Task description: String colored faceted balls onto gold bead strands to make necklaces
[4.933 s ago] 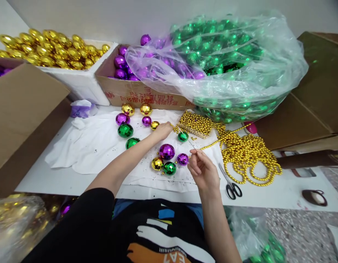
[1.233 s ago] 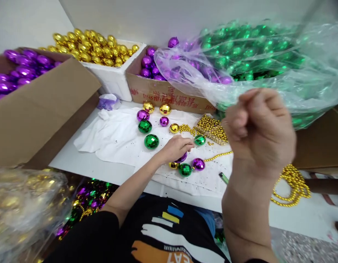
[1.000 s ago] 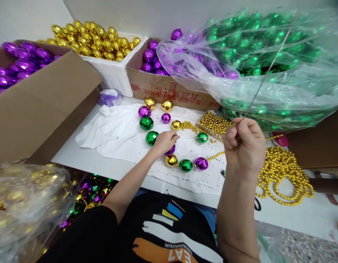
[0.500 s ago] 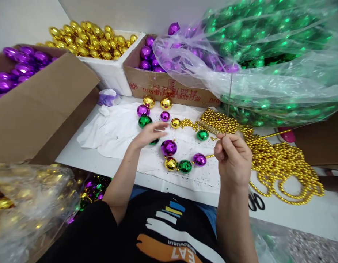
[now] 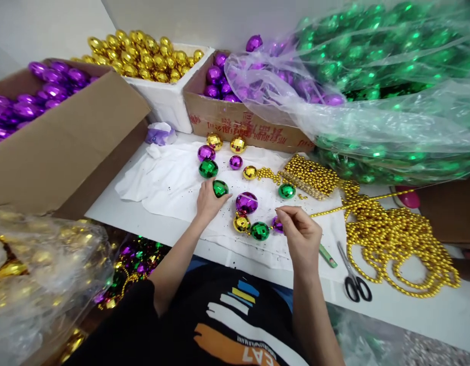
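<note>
My left hand [image 5: 211,202] is closed around a shiny green faceted ball bead [image 5: 220,188] above the white cloth [image 5: 151,188]. My right hand [image 5: 301,229] pinches a long thin needle, hard to see now against the beads. Close by the right fingers lie a strung purple bead [image 5: 277,224], a green bead [image 5: 259,231], a gold bead [image 5: 242,222] and a larger purple bead [image 5: 246,203]. Loose on the cloth beyond are another green bead [image 5: 208,168], a small purple bead [image 5: 236,162] and a gold bead [image 5: 250,173].
Gold bead strands [image 5: 402,244] are heaped at right, near black-handled scissors [image 5: 357,288] and a green strip [image 5: 328,256]. Cardboard boxes [image 5: 86,132] of purple beads, a white foam box [image 5: 162,96] of gold ones and a bag [image 5: 387,114] of green ones line the back.
My left hand has come down and closed on the green bead. My right hand has lowered and moved left, tipping the needle from upright. The camera view has shifted slightly.
</note>
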Available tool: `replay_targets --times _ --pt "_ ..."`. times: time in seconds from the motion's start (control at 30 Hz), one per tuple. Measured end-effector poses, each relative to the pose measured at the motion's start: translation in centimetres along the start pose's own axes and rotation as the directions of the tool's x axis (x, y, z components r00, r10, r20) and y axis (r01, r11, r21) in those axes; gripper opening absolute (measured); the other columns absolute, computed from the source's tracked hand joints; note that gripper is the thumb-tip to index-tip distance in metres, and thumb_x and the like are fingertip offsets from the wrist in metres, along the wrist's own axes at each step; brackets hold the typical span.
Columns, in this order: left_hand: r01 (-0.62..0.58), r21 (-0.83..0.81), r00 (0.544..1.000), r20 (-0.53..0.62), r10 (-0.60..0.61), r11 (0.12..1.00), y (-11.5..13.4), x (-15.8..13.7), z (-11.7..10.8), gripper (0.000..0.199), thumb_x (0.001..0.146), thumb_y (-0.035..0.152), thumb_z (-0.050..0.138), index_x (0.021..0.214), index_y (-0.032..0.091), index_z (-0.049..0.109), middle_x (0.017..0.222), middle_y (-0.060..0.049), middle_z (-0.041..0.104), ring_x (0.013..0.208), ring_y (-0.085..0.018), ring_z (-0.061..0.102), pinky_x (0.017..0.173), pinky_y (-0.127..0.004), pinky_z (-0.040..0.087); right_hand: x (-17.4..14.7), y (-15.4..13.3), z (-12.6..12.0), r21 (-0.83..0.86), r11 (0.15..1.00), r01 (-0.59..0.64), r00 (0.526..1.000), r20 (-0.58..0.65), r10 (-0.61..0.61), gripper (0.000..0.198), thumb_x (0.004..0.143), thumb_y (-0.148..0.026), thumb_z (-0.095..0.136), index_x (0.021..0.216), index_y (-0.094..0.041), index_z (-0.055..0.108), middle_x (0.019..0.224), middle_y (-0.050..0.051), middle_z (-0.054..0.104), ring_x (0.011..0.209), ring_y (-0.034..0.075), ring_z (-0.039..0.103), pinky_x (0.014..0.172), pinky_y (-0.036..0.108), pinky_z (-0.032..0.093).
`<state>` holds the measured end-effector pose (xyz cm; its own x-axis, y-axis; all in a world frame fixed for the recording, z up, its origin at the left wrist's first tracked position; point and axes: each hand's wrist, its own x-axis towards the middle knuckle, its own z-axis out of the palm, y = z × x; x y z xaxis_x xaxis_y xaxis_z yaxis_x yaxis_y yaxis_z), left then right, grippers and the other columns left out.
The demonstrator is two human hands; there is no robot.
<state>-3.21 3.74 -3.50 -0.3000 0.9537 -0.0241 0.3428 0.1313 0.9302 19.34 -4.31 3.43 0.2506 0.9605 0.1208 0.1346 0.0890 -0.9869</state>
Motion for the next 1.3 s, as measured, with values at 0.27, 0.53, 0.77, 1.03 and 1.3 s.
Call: replay_targets --times 0.27,0.53,0.77,1.03,1.3 --pt "0.553 -0.697 0.821 0.548 -0.158 0.457 0.3 -1.0 -2.1 0.048 0.066 0.036 0.083 0.106 0.019 0.063 0.114 -0.009 0.069 0.113 -0.029 0.062 0.096 -0.044 0.05 -0.1 -1.8 0.2 0.25 0.962 0.11 0.952 -0.304 -0.03 0.015 0.078 -0.028 0.074 0.078 -0.017 0.062 0.083 0.001 0.07 0.044 0.004 0.042 0.041 0.021 0.031" --pt "0.692 -0.687 0.714 0.696 -0.073 0.221 0.7 -2.3 -0.5 0.061 0.077 0.052 0.072 0.124 0.016 0.058 0.127 -0.017 0.064 0.122 -0.038 0.059 0.086 -0.045 0.055 -2.7 -5.9 1.9 -0.015 0.934 0.357 0.809 -0.494 -0.317 0.011 0.085 -0.021 0.069 0.082 -0.019 0.059 0.08 0.002 0.072 0.043 0.007 0.049 0.04 0.024 0.034" --pt "0.68 -0.718 0.733 0.673 -0.098 0.152 0.9 -2.5 -0.1 0.06 0.077 0.058 0.069 0.121 0.018 0.06 0.123 -0.016 0.065 0.109 -0.031 0.064 0.071 -0.032 0.054 -3.4 -5.6 2.6 -0.118 0.856 0.503 0.784 -0.354 -0.51 0.009 0.089 -0.012 0.061 0.094 -0.02 0.062 0.084 0.006 0.074 0.064 0.018 0.069 0.04 0.024 0.039" --pt "0.709 -0.702 0.704 0.697 -0.134 0.067 1.5 -2.4 0.4 0.06 0.087 0.065 0.053 0.113 0.013 0.065 0.116 -0.018 0.067 0.087 -0.021 0.065 0.06 -0.026 0.051 -3.8 -5.0 3.1 -0.224 0.826 0.518 0.814 -0.169 -0.556 0.016 0.091 -0.012 0.057 0.101 -0.024 0.061 0.091 0.005 0.076 0.075 0.02 0.073 0.057 0.034 0.057" --pt "0.741 -0.67 0.663 0.722 -0.199 0.038 1.5 -2.5 0.6 0.061 0.09 0.067 0.046 0.11 0.012 0.066 0.109 -0.019 0.069 0.082 -0.02 0.066 0.056 -0.025 0.051 -3.6 -4.9 3.7 -0.343 0.731 0.59 0.768 -0.041 -0.64 0.026 0.09 -0.006 0.058 0.108 -0.025 0.06 0.095 0.003 0.076 0.084 0.018 0.074 0.069 0.03 0.058"
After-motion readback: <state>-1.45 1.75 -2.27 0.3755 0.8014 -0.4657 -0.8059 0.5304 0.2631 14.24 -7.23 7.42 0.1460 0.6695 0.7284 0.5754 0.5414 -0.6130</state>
